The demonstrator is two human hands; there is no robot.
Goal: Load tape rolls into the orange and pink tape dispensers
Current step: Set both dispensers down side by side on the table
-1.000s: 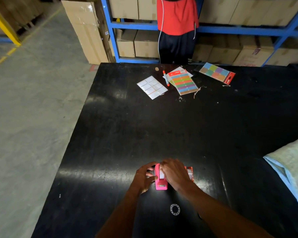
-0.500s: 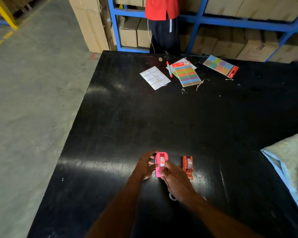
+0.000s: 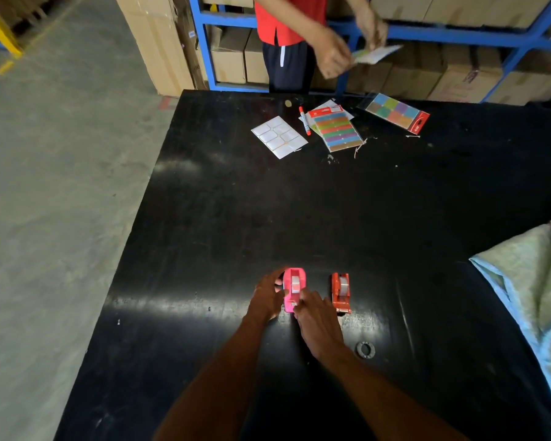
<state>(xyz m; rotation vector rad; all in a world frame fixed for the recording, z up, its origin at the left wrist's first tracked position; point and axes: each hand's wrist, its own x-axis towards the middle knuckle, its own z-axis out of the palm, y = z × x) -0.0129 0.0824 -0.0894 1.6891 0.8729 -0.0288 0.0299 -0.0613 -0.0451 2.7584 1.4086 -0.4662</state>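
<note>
L hand (image 3: 268, 299): grips pink dispenser (image 3: 294, 289), steadying it.
R hand (image 3: 315, 323): fingertips pinched at its 6 o'clock end, prob. threading tape.
Orange dispenser (image 3: 341, 292): at 3 o'clock, untouched.

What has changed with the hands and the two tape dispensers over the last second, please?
The right hand has come off the top of the pink dispenser and drawn back to its near end, uncovering the orange dispenser beside it. The left hand still steadies the pink one's left side. Both dispensers, each with a roll in it, stay on the table, as does the small ring.
</note>
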